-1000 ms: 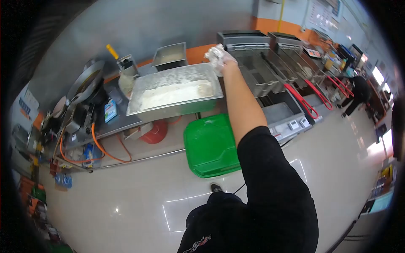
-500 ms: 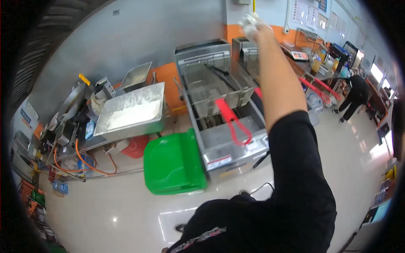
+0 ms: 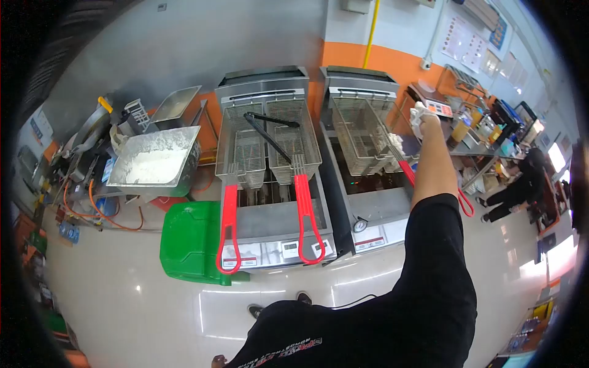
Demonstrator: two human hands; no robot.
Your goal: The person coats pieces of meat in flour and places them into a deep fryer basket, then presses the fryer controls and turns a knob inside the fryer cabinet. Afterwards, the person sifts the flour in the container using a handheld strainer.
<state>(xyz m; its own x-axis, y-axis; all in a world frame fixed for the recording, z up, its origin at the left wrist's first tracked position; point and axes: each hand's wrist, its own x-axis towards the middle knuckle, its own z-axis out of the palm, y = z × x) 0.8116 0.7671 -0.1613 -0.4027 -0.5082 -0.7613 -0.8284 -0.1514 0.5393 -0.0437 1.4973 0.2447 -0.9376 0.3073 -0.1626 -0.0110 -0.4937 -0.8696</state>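
Shining floor beneath steel fryers, right hand before orange-banded wall

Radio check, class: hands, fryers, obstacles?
Right hand with whitish plastic, grip unclear, out beside right fryer. Left hand low at picture's edge, only partly seen. Black tongs across baskets in left fryer.

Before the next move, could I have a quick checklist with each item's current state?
1. Right hand secure: cannot tell; white material hides the fingers.
2. Left hand ready: cannot tell; mostly cut off at the bottom edge.
3. Left fryer baskets clear for lifting: not ok; black tongs lie across them.
4. Those baskets' red handles facing front: ok.
5. Dial on the right fryer checked: cannot tell; too small to read.
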